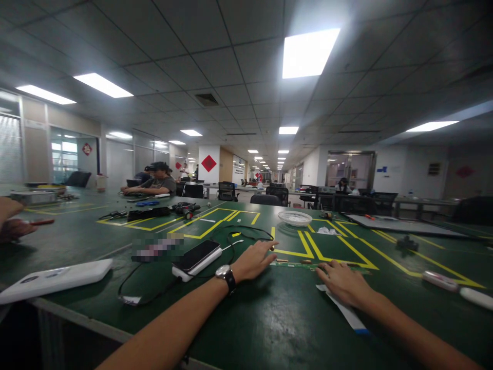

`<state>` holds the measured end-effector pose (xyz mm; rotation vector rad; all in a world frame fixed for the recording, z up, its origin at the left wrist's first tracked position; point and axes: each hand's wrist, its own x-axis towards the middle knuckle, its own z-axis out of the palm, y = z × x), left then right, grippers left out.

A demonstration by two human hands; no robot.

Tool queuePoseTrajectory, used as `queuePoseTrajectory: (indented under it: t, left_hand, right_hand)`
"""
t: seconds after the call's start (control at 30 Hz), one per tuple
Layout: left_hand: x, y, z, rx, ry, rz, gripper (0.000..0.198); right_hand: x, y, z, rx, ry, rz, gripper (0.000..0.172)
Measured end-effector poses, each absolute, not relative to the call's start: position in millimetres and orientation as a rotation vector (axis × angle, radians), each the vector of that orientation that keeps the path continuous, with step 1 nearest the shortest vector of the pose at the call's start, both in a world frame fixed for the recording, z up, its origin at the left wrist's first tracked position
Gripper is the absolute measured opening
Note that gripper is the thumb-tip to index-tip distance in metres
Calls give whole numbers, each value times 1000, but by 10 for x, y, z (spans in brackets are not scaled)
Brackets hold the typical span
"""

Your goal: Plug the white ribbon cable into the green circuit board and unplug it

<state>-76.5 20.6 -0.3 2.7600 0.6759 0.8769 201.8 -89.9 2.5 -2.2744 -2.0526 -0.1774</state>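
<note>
My left hand [254, 261], with a watch [225, 277] on its wrist, reaches over the green tabletop with its fingers stretched out. Its fingertips are by the left end of a thin green strip [295, 264] that looks like a circuit board. At the strip's right end rests my right hand [341, 281], fingers spread and partly covering it. I cannot tell how firmly either hand touches the strip. A white paper strip [346, 312] with a blue end sticks out under my right hand. Small brownish pieces lie along the green strip.
Left of my left hand, a dark phone [198, 255] lies on a white block, with a black cable [133, 293] around it. A white basket [295, 219] and crumpled paper [327, 231] stand farther back. A white case [57, 280] lies left. Another person's hand [13, 221] shows at the left edge.
</note>
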Motion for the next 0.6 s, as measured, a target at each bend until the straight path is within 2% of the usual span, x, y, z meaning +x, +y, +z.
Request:
queuePoseTrajectory:
  t: [0.27, 0.6]
  left_hand:
    - [-769, 216, 2, 2766, 683, 863, 45]
    - [-778, 204, -10, 2809, 673, 802, 47]
  right_hand:
    - [1954, -933, 33, -2339, -2086, -197, 52]
    - [2030, -917, -64, -2292, -2084, -146, 68]
